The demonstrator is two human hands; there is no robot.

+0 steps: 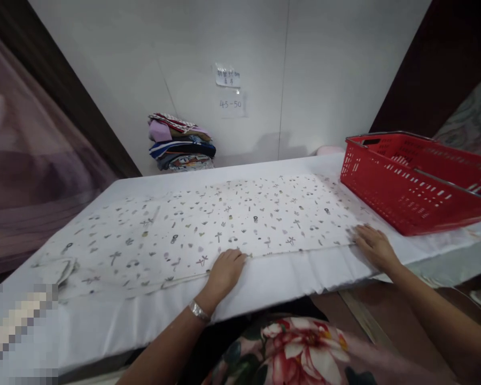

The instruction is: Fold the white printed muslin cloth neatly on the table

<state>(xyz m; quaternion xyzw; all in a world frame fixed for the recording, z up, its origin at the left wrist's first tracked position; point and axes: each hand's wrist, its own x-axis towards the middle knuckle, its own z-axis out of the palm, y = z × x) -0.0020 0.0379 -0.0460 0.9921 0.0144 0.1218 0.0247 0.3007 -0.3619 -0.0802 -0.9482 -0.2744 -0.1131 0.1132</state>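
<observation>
A white printed cloth [224, 224] with small palm trees, rainbows and other motifs lies spread along the table, its left end rumpled and partly folded over. My left hand [226, 269], with a silver bracelet at the wrist, rests palm down on the cloth's near edge around the middle. Its fingers lie flat and point to the right. At the cloth's near right corner, my right hand [374, 248] touches the fabric with fingers stretched out, the tips slightly blurred. Both thumbs are mostly hidden.
A red plastic basket [385, 187] stands on the right of the white-covered table [264, 289]. Folded fabrics [181, 144] are stacked behind the far edge, against a wall with paper notes [229, 88]. A sheer purple curtain [36, 149] hangs at left. The lower-left corner is pixelated.
</observation>
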